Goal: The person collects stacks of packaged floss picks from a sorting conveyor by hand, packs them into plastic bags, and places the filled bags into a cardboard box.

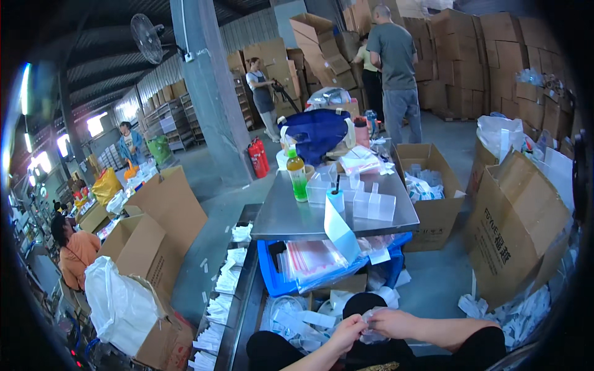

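Both hands are meeting over the person's lap, left hand (346, 332) and right hand (391, 323) fingers pinching a small clear plastic packet (371, 328), below the blue crate (278, 281).

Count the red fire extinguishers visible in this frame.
2: both fire extinguishers stand side by side on the floor at the base of the grey pillar. Others may be hidden behind boxes.
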### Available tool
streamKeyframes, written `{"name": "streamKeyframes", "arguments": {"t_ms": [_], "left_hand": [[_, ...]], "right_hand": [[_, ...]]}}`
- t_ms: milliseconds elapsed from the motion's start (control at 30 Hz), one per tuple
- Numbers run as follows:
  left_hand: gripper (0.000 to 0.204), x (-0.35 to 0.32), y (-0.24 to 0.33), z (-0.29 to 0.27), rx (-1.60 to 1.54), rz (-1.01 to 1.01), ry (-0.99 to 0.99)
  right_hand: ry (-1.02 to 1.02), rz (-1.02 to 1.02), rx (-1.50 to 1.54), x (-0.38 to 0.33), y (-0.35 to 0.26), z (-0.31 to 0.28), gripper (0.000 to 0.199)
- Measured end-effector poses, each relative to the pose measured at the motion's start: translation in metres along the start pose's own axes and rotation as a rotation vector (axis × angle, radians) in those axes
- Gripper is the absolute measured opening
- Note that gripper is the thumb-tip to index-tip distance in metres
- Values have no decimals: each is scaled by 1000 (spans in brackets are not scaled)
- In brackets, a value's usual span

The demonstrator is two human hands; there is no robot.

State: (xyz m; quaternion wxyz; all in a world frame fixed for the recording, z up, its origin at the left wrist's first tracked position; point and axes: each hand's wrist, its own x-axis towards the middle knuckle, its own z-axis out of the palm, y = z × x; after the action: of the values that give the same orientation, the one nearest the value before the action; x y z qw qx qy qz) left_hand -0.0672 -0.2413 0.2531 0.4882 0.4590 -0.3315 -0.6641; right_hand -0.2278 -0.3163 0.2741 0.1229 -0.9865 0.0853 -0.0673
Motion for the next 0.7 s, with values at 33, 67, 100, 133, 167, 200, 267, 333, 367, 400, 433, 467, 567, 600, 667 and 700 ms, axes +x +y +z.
{"name": "streamKeyframes", "arguments": {"t_ms": [33, 67, 100, 133, 167, 200, 267, 333, 367, 400, 433, 467, 567, 600, 667, 700], "left_hand": [[10, 11, -17, -12, -62, -2, 27], [11, 23, -28, -22, -123, -4, 53], [11, 28, -33, -26, -125, -23, 46], [11, 20, -19, -17, -118, -27, 40], [11, 11, -5, -6, -89, -32, 30], [11, 4, 4, 2, -66, -30, 30], [10, 20, -8, -10, -76, -25, 40], [10, 22, -20, -11, -86, -22, 47], [10, 22, -26, -10, -42, -22, 37], [9, 25, -27, -9, 7, -10, 20], [9, 28, -31, -10, 36, 17, 7], [9, 30, -34, -10, 65, 46, -5], [9, 31, -33, -15, 14, -7, -14], [8, 32, -32, -15, -32, -12, -34], [7, 37, -35, -19, -25, -9, -19], [6, 36, -36, -17, -23, -15, -9]], "right_hand": [[131, -79, -7, 4, -3, -6, 18], [143, -90, -16, 7, -2, -12, 18], [129, -59, 11, 7, -4, -15, 16], [115, -20, 42, 4, -6, -16, 15], [154, -30, -12, 0, -5, -13, 14], [155, -34, -12, 0, -6, -17, 14], [-15, 61, -109, 1, -11, -27, 14], [12, 66, -103, 0, -13, -25, 13], [40, 71, -100, 0, -14, -23, 13], [48, 69, -112, -1, -10, -16, 13], [-13, 133, -90, -1, -3, -4, 15], [-72, 197, -68, 1, 5, 1, 16], [-127, 245, -21, 8, -9, -16, 18], [-149, 271, 3, 8, -12, -20, 17], [-92, 241, -10, 1, -9, -19, 16], [-40, 219, -17, -4, -10, -16, 15]]}}
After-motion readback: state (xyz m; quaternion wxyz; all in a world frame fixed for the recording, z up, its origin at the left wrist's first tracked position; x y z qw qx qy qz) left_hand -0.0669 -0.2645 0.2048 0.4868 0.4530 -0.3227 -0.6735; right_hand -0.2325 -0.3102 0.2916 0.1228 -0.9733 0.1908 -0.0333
